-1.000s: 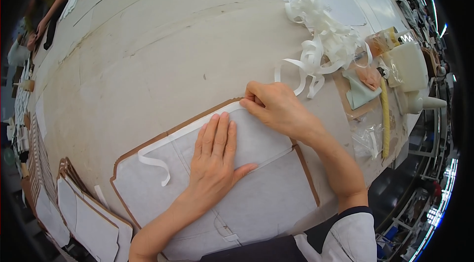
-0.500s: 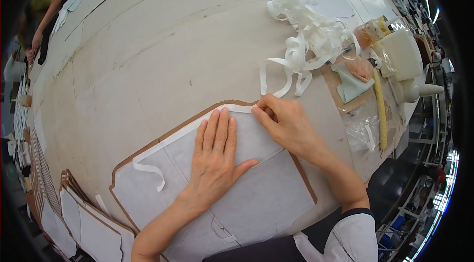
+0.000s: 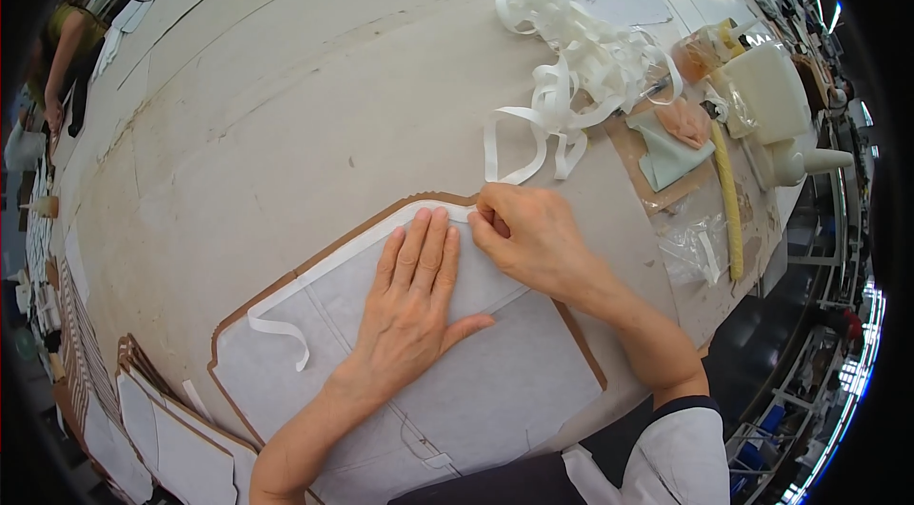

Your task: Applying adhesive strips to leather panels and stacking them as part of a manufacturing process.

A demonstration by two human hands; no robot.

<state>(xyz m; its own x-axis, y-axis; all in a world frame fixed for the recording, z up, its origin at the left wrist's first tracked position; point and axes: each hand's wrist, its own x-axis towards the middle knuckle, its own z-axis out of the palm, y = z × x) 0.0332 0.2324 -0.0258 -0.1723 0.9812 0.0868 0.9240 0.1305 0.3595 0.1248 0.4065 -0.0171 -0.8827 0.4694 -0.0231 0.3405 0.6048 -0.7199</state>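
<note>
A grey-white panel [image 3: 514, 362] with a brown edge lies in front of me on the table. White tape [image 3: 333, 257] runs along its far edge, and one loose end curls onto the panel at the left. My left hand [image 3: 407, 310] rests flat on the panel, fingertips on the tape, fingers stretched and thumb spread. At the far-edge bend, my right hand [image 3: 533, 234] pinches the tape between thumb and curled fingers. Beyond it, loops of the same tape lead up to a tangled heap [image 3: 609, 58].
Right of the heap lie a pale green cloth [image 3: 662, 162], a yellow stick [image 3: 728, 210], a clear plastic bag [image 3: 687, 253] and a whitish bottle [image 3: 809, 162]. Brown-edged panels [image 3: 181, 434] are stacked at lower left. Another person's arm [image 3: 65, 53] shows at far upper left.
The whole view has shifted slightly. My right hand is a little closer to my left hand along the edge, still pinching the tape. The left hand stays pressed flat.
</note>
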